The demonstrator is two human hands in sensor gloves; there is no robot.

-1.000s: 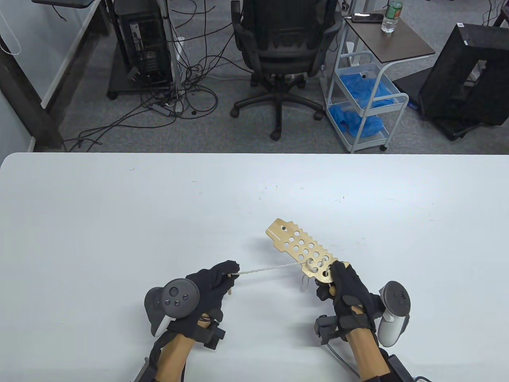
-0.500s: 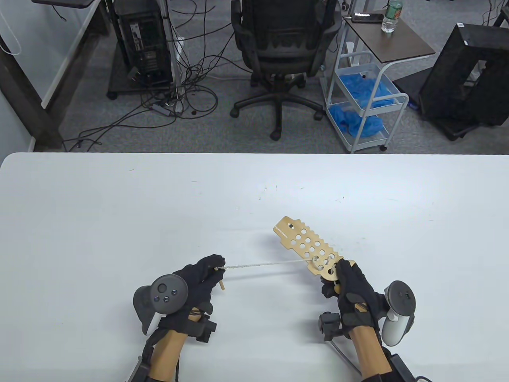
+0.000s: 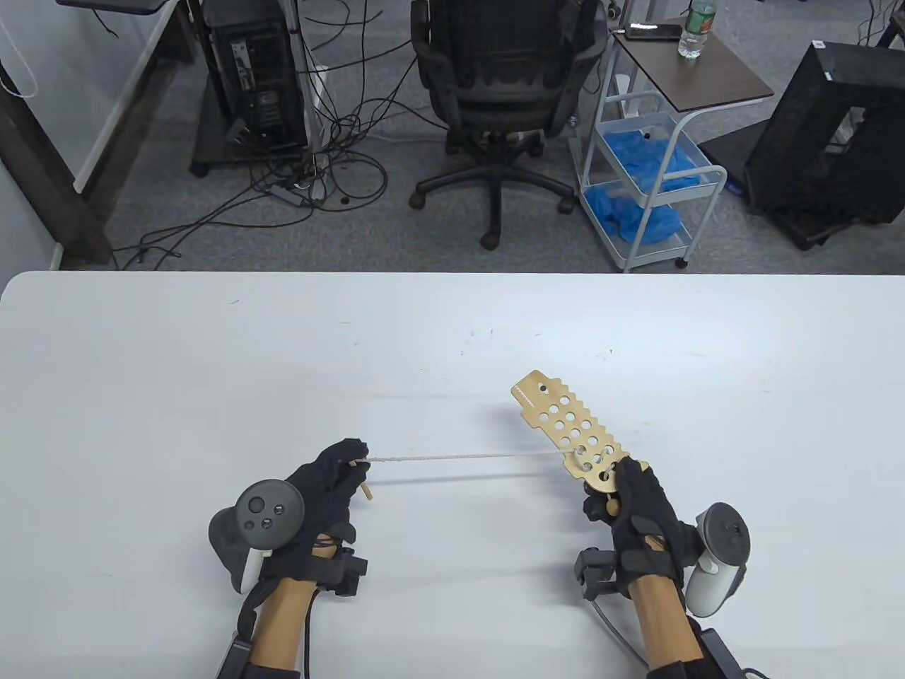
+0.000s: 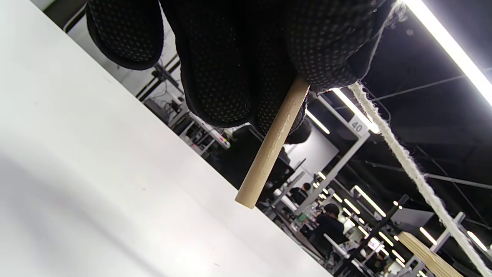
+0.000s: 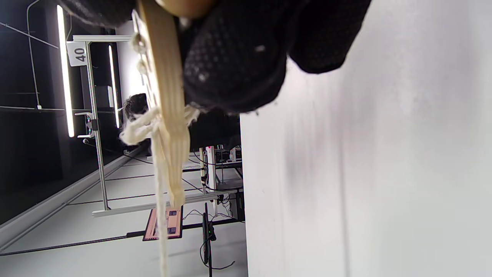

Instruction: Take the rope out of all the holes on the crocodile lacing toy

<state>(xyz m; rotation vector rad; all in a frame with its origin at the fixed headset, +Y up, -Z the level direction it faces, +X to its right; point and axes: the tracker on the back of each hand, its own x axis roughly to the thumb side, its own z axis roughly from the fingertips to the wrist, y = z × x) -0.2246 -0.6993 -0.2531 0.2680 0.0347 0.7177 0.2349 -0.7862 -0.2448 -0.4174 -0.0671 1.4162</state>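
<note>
Fingers [image 3: 631, 472] grip crocodile [image 3: 571, 431], snout far-left.

Seen edge-on, the wooden lacing board [image 5: 166, 115] hangs down from the gloved fingers [image 5: 234, 65] of the right hand [image 5: 215, 42], which pinch its upper end. A frayed white rope [image 5: 159, 200] loops through the board and trails straight down past the bottom edge. To the right runs the white table [image 5: 365, 173]. Behind, light strips and a sign [image 5: 78, 53] reading 40 show in a dark hall.
</note>
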